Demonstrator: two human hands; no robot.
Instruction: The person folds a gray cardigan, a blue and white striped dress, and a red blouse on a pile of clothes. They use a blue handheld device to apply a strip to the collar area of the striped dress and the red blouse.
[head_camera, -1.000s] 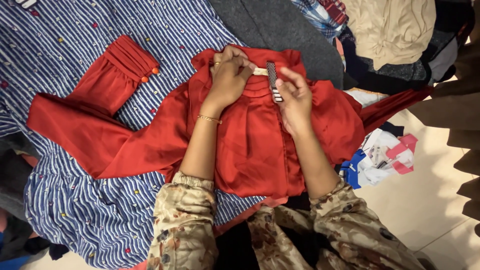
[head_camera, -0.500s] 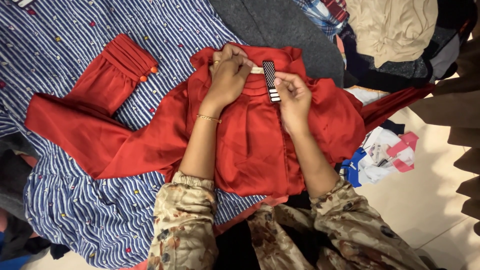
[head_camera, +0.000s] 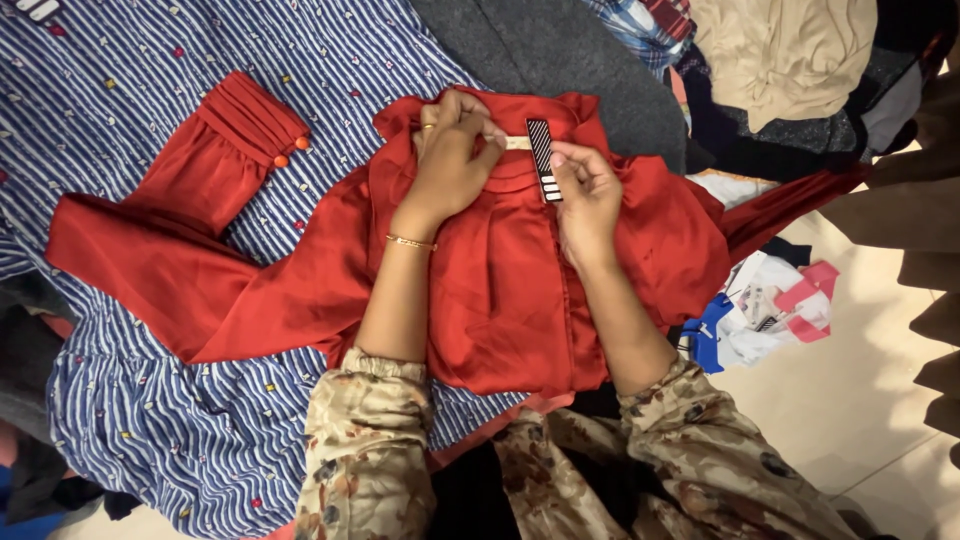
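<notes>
A large blue cotton cloth with white stripes and small coloured dots (head_camera: 120, 120) covers the left of the view. On it lies a red satin blouse with pleated front (head_camera: 500, 290), spread flat, its long left-hand sleeve stretched out across the striped cloth and ending in a pleated cuff with orange buttons (head_camera: 255, 120). Beyond the collar lies a dark grey woollen garment (head_camera: 560, 50), and to the right of that a beige crumpled cloth (head_camera: 790, 50) on a heap of mixed clothes. A small bundle of white, blue and pink fabric (head_camera: 770, 315) sits on the pale floor just beside the blouse's right edge.

The left hand (head_camera: 450, 160) is curled shut, pinching the blouse's neckline. The right hand (head_camera: 590, 190) has its thumb and fingers closed on a narrow black-and-white striped tag (head_camera: 543, 158) at the collar, held upright.
</notes>
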